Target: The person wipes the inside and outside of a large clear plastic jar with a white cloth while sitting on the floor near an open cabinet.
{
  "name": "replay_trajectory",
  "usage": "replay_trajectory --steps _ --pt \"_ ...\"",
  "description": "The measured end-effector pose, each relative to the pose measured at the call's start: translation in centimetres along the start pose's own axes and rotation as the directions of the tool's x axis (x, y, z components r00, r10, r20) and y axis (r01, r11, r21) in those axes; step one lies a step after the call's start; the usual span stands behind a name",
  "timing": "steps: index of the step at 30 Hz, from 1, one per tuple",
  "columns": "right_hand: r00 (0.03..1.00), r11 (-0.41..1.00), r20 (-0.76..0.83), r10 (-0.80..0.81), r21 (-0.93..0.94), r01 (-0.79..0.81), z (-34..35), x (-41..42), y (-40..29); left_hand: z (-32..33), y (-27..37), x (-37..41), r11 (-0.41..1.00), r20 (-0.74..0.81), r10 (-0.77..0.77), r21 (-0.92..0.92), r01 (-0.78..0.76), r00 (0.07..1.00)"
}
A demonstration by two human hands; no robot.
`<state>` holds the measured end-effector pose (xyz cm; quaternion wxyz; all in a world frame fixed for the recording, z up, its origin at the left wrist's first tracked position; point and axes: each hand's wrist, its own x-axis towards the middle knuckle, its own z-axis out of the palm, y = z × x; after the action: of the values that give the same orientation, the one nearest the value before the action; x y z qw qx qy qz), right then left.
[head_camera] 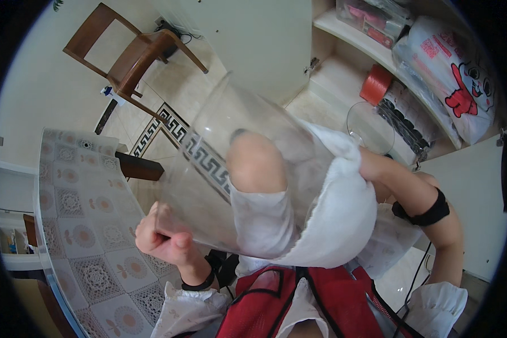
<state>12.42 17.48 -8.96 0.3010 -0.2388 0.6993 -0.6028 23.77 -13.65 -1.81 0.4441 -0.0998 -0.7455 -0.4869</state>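
Note:
My left hand (pixel 162 236) grips the lower left edge of a large clear vessel (pixel 211 211), which lies tilted across my lap. A bent knee and pale fabric show through its transparent wall. A thick white cloth (pixel 346 219) lies against the vessel's right end. My right hand (pixel 367 164) reaches in from the right, with only the wrist side plain; the cloth and the vessel hide its fingers. Behind the cloth, a clear round disc (pixel 369 128) shows in front of the cabinet; what it belongs to is unclear.
An open cabinet (pixel 333 80) at the upper right holds a red roll (pixel 376 84), a row of black-and-clear packed items, a plastic box (pixel 372 21) and a printed white bag (pixel 456 80). A table with a patterned cover (pixel 97 236) stands left, a wooden chair (pixel 131 63) upper left.

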Motion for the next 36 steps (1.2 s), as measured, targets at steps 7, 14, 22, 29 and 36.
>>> replay_trajectory --steps 7,14,22,29,36 --pt "0.995 0.994 -0.084 -0.054 0.090 0.061 1.2 -5.2 -2.6 -0.8 -3.1 -0.4 0.986 -0.201 -0.161 -0.083 0.147 0.966" --pt "0.887 0.947 -0.388 -0.249 -0.289 0.139 3.9 -5.1 -1.2 -0.4 -4.7 0.2 0.938 -0.189 -0.278 -0.266 0.224 0.942" --pt "0.768 0.804 -0.437 -0.469 -0.572 0.165 7.0 -4.4 -3.7 1.3 -4.5 0.7 0.868 -0.184 -0.457 -0.304 0.392 0.870" --pt "0.722 0.742 -0.425 -0.545 -0.646 0.179 7.8 -4.8 -4.3 3.2 -3.5 1.9 0.831 -0.333 -0.553 -0.283 0.479 0.764" --pt "0.718 0.595 -0.210 -0.664 -0.730 0.337 6.0 -5.7 -7.7 2.9 -1.5 1.4 0.861 -0.368 -0.504 -0.280 0.424 0.781"
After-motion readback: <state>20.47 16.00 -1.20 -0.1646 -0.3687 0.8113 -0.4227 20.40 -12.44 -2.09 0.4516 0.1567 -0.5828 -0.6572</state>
